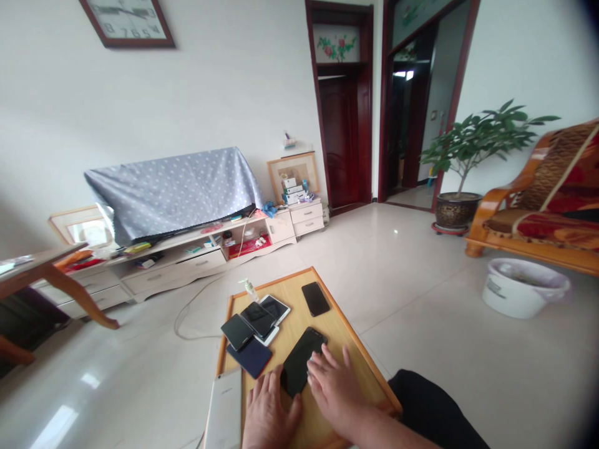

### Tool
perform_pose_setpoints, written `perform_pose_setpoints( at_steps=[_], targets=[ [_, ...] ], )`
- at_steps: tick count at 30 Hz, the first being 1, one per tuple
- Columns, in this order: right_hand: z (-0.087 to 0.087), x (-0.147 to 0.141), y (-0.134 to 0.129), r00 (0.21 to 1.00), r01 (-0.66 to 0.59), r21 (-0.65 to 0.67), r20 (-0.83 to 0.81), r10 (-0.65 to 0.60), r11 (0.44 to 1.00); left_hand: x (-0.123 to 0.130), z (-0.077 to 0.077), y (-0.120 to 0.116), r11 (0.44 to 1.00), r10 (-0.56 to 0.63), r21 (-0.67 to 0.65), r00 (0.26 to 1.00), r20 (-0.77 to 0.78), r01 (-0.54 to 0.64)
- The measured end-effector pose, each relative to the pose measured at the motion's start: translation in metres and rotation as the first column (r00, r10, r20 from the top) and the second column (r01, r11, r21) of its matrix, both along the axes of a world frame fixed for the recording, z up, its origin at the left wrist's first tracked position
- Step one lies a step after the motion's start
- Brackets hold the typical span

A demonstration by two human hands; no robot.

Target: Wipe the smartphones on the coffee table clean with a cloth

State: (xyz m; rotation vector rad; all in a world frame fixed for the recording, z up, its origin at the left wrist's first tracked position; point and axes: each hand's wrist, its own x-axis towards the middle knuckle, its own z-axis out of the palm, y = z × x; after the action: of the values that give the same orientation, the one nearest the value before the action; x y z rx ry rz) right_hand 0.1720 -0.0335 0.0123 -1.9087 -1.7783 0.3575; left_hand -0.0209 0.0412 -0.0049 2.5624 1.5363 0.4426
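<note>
A black tablet-like device (299, 368) lies screen up and slanted on a small wooden table (341, 349). My left hand (269, 411) rests at its lower left corner, thumb and fingers spread around the corner. Over the device's right edge lies my right hand (337, 386), fingers apart and slightly bent. A small pale spot shows at its fingertips; I cannot tell what it is. Farther up lies a black phone (316, 299). To the left, several devices overlap, among them a dark tablet (237, 332), a white-framed tablet (276, 308) and a dark blue flat case (250, 357).
A white tablet (223, 408) lies along the table's left edge, and a pump bottle (250, 290) stands at the far end. Beyond are a low cabinet (173, 271) and cloth-covered object (178, 193). A white bucket (515, 293), potted plant (457, 209) and wooden sofa (524, 231) stand right.
</note>
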Motion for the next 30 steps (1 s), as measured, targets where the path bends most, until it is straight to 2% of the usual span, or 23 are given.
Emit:
perform_pose_setpoints(
  at_steps=[3,9,12,14,17,20,26,28,30],
  targets=[
    [0.0,-0.001,-0.002,0.999,-0.045,0.004,-0.016,0.045,0.999,0.0,-0.001,0.0,1.0,-0.003,0.011,1.0,-0.001,0.003],
    [0.003,0.034,0.018,0.993,0.118,-0.03,0.028,-0.118,0.993,0.003,0.007,-0.004,1.0,-0.001,0.004,1.0,-0.003,0.001],
    [0.002,0.033,0.021,0.988,0.147,-0.012,0.044,-0.146,0.989,0.003,0.007,-0.003,1.0,-0.003,0.0,1.0,-0.001,0.003],
    [0.001,0.021,0.015,0.994,0.105,0.003,0.034,-0.105,0.994,0.002,0.005,-0.002,1.0,-0.003,-0.002,1.0,-0.004,0.003],
    [-0.002,-0.001,0.001,0.999,-0.034,0.026,-0.007,0.035,0.999,0.001,0.0,-0.001,1.0,0.004,-0.005,1.0,-0.012,-0.004],
    [-0.001,-0.008,-0.006,0.993,-0.109,0.037,-0.032,0.11,0.993,0.001,-0.002,-0.001,1.0,0.009,-0.009,1.0,-0.016,-0.009],
    [0.005,0.027,0.016,0.995,0.097,-0.016,0.026,-0.097,0.995,0.001,0.001,-0.001,1.0,-0.004,0.009,1.0,0.001,0.004],
    [0.006,0.029,0.02,0.991,0.131,-0.016,0.039,-0.13,0.991,0.0,0.0,0.0,1.0,-0.002,0.013,1.0,0.009,0.002],
    [0.003,0.019,0.018,0.994,0.106,-0.004,0.036,-0.106,0.994,-0.001,-0.003,0.001,1.0,-0.004,0.013,1.0,0.015,0.003]
  ],
)
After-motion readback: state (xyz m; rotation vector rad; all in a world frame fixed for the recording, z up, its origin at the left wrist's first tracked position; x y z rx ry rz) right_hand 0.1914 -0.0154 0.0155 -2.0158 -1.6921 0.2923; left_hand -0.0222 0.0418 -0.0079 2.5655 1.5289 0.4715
